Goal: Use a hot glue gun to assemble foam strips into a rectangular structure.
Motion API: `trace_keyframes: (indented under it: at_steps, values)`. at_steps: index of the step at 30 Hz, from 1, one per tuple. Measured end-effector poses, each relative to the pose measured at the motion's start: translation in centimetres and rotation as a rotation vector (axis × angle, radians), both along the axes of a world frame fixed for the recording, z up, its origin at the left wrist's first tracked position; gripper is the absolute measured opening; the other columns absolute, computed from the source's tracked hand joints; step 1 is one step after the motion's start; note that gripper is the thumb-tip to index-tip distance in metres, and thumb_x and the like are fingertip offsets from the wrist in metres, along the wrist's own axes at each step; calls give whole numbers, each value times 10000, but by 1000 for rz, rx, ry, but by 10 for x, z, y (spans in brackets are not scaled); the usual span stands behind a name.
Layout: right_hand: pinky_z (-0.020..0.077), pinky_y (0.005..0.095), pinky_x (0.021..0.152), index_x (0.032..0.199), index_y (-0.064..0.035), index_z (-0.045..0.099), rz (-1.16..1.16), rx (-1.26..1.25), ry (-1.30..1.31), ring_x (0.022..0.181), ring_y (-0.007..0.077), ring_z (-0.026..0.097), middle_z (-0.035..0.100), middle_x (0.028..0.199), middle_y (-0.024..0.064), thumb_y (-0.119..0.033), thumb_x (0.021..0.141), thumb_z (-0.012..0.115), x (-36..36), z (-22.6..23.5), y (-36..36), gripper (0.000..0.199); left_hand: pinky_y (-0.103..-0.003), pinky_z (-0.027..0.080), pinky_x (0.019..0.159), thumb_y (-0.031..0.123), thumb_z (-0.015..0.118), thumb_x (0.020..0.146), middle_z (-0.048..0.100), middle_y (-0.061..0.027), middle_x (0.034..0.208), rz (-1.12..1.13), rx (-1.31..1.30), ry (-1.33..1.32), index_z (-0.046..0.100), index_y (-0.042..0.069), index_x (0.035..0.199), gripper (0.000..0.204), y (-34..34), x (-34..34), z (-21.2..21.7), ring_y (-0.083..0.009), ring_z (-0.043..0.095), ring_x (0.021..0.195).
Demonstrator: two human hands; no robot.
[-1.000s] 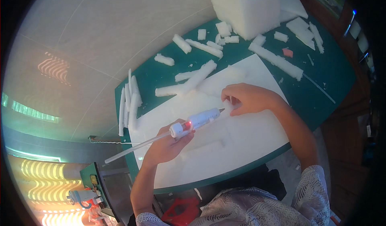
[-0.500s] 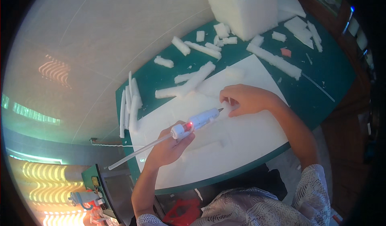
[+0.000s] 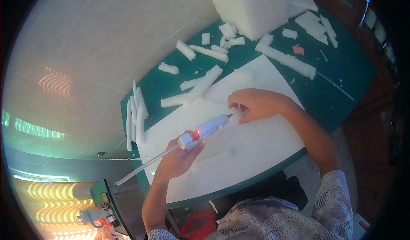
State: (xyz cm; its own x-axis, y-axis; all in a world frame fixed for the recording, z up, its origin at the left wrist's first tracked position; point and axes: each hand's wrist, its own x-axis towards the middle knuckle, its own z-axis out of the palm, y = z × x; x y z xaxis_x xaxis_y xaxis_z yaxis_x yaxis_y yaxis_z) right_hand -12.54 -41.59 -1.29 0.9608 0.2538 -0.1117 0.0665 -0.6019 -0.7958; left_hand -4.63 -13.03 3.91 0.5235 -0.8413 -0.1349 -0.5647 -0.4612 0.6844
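Not much has moved since a second ago: the glue gun has crept a touch toward the right hand and tipped a bit, and both hands sit about where they were

Only the head view to go on. The left hand (image 3: 177, 159) is closed around the grip of a white hot glue gun (image 3: 208, 128), its nozzle pointing up-right, with a red light glowing near the back and a long clear glue stick (image 3: 143, 168) poking out behind, past the table edge. The right hand (image 3: 255, 104) lies curled on the big white foam sheet (image 3: 256, 146), fingertips pressing a small foam bit right by the nozzle; can't tell if it's pinching that piece or just pinning it down. The sheet lies on a green cutting mat (image 3: 341, 69), nearer the person than the scraps

My guess on handling: the foam is super light, soft and crumbly, dents easily and slides around, so hold it flat with gentle fingertips near the seam but off the hot tip. The gun is stiff plastic, best held by the handle

Loose foam strips (image 3: 194, 90) lie beyond the sheet, upright slivers (image 3: 136, 116) at its left edge, a big foam block (image 3: 252, 7) at the far end, cut off by the frame. The nozzle tip and any glue bead are too small to make out, white on white hides the piece edges, and the bottom-left clutter is a blur
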Motion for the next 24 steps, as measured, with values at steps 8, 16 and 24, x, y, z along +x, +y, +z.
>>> trace_keyframes:
  at_steps: [8,16,24]
  values:
    - [485,373,794,1066,-34,569,2,5,4,893,267,604,615,1005,127,-76,764,771,0,0,1,366,-366,460,660,139,635,944,598,-132,837,-10,-50,-11,603,3,1022,160,0,0,-2,-276,582,719]
    - [486,372,800,1058,-35,564,-9,7,18,900,272,605,615,1004,130,-73,764,769,-3,5,-1,360,-352,474,673,118,640,936,620,-130,856,18,-9,-6,609,-3,1052,171,-2,-7,7,-260,601,733]
    - [493,362,831,1057,-39,560,30,41,-22,914,266,609,610,1031,130,-67,759,763,2,0,1,362,-320,488,671,64,701,853,654,-109,856,74,-64,-76,654,-2,1076,238,40,1,23,-192,604,725]
